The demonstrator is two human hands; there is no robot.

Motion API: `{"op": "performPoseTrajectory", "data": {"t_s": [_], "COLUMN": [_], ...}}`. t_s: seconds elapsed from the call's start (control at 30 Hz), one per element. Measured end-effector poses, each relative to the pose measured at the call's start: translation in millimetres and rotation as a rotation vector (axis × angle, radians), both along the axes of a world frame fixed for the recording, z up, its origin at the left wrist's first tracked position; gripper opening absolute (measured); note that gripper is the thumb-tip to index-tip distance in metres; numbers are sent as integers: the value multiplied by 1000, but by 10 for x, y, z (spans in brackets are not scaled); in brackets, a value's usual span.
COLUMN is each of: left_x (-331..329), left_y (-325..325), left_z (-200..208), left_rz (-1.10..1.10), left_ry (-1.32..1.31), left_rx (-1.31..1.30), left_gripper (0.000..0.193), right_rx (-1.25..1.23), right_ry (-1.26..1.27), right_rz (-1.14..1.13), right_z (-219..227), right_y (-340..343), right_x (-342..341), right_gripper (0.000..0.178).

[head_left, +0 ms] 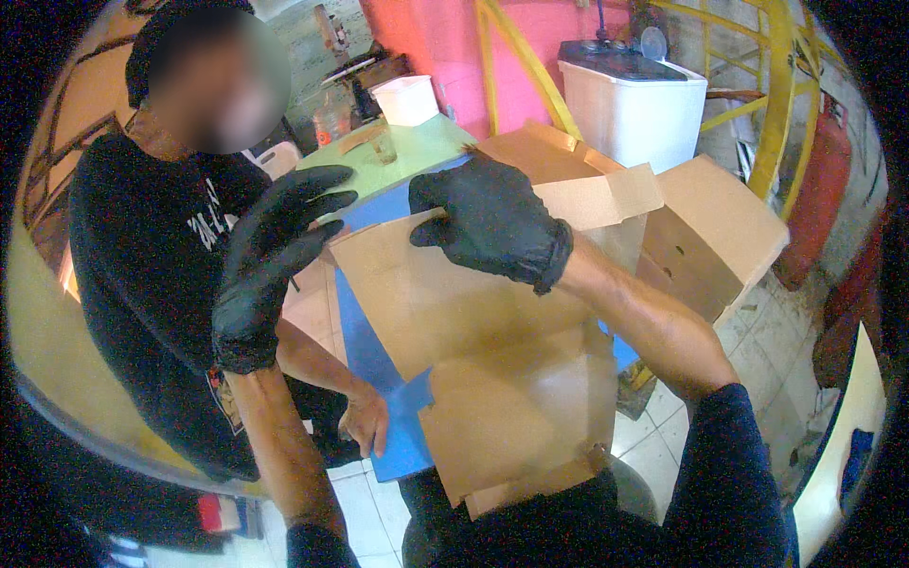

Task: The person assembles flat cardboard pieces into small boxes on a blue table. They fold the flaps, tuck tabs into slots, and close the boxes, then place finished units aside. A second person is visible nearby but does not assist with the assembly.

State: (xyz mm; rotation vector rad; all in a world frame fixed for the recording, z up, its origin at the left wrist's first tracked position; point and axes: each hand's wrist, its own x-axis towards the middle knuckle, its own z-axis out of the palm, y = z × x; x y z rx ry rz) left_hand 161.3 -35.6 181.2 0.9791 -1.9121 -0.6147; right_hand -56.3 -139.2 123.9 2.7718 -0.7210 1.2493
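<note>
An unfolded brown cardboard box stretches toward me over a blue tabletop, its near flap reaching my lap. My right hand, in a black glove, is closed on the far edge of the cardboard, thumb and fingers curled over it. Also gloved in black, my left hand is raised beside the cardboard's far left corner. Its fingers are spread and nothing shows in them; I cannot tell whether a fingertip touches the corner.
A person in a black shirt is close on my left, a bare hand by the blue tabletop. Another open cardboard box lies right. Beyond are a green table with a white container, a white washing machine and yellow metal frames.
</note>
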Motion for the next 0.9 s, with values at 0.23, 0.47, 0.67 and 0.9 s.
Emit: {"op": "performPoseTrajectory", "data": {"t_s": [0.23,0.47,0.67,0.9], "left_x": [-307,-382,-244,-65], "left_y": [-74,74,35,-129], "left_z": [-34,44,37,55], "left_rz": [307,266,335,366], "left_ry": [-525,-517,-413,-587], "left_rx": [-220,-200,13,135], "left_gripper": [32,29,31,29], "right_rx": [-5,-112,-155,59], "right_ry": [20,77,127,270], "right_rz": [194,65,112,61], "right_z": [249,257,219,275], "right_y": [8,139,-18,-273], "right_x": [-148,-316,-528,-782], "right_gripper": [19,15,16,25]}}
